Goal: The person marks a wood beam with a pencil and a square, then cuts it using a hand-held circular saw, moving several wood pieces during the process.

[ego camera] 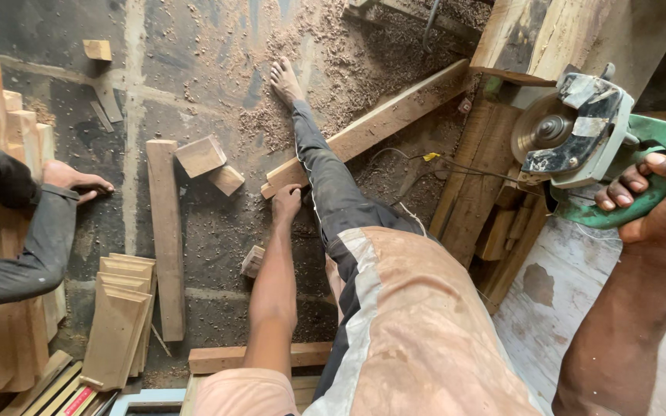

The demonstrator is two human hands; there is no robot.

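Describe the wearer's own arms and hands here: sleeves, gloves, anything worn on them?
Both arms are bare from what shows: no sleeves, gloves, watch or rings visible on the left hand or right hand. A pale peach garment shows near the left arm's upper end. The dark long sleeve at left belongs to another person.

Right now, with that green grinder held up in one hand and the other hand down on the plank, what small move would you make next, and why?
Probably bring the green grinder down toward the long plank. The right hand holds it in the air, disc clear of any wood, while the left hand grips the plank's near end, as if steadying it. The outstretched leg lies alongside, so go slowly.
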